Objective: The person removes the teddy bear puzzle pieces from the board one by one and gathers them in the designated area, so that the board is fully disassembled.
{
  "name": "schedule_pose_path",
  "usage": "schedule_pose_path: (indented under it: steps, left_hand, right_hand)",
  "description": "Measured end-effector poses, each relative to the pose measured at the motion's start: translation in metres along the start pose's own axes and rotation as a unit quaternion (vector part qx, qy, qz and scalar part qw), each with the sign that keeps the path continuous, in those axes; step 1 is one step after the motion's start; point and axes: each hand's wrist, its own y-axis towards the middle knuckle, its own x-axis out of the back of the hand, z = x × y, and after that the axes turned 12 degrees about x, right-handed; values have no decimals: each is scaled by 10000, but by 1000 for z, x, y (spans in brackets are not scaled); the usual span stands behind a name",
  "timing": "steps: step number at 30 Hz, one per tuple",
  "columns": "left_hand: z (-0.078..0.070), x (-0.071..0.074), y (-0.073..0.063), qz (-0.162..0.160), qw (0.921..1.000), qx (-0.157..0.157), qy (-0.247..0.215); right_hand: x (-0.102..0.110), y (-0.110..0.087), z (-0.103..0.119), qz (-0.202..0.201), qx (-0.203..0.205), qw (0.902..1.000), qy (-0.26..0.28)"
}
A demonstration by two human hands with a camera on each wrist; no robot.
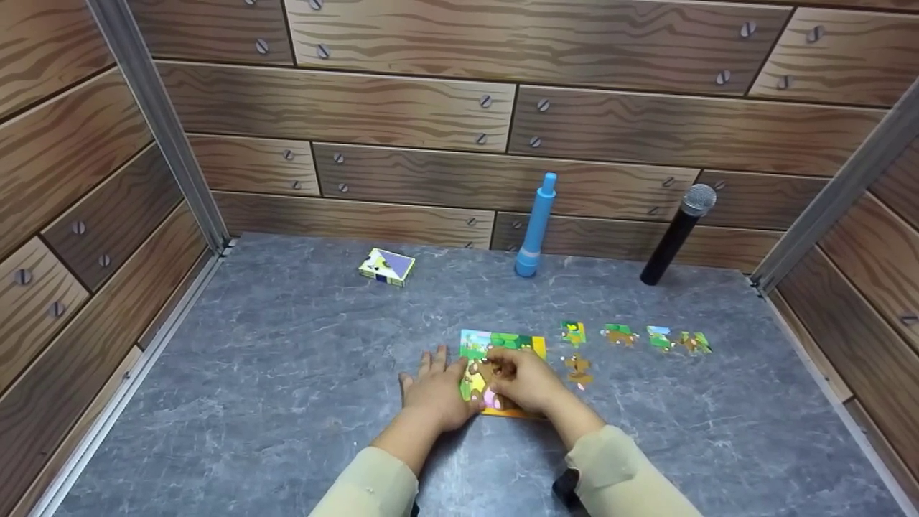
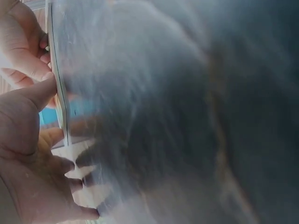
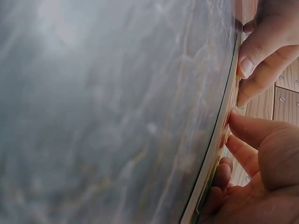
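Observation:
A colourful jigsaw puzzle board (image 1: 528,343) lies flat on the grey table, with brown, yellow and pink picture parts on it. My left hand (image 1: 436,391) rests at its left side, fingers spread on the table and thumb on the board's edge. Over the middle of the board, my right hand (image 1: 530,380) has its thumb and fingers curled at a brown puzzle piece (image 1: 488,370), largely covered by them. In the right wrist view the right thumb and fingers touch the thin board edge-on. Beside the board lies a loose brown puzzle piece (image 1: 578,370).
More puzzle pieces lie in a row to the right, including a green one (image 1: 573,332) and a brown one (image 1: 619,334). Behind stand a blue flashlight-like tube (image 1: 535,226) and a black microphone (image 1: 671,240). A small patterned box (image 1: 388,266) lies back left. Wood-patterned walls enclose the table.

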Motion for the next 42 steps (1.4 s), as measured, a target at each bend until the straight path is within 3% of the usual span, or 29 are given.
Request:
schedule_pose_path:
  steps: [13,22,31,42]
  left_hand:
    - [0,5,0,55,9998,69,169]
    - [-1,6,-1,-38,9999,111,97]
    - [0,3,1,-36,9998,186,74]
    - [0,2,3,-51,9998,153,69]
  right_hand:
    - [1,0,2,-101,-22,9999,127]
    - [-2,-3,1,-261,-85,9981,553]
    - [-10,-3,1,-913,-211,9925,790]
    - [-8,-7,3,-853,-2,9886,1241]
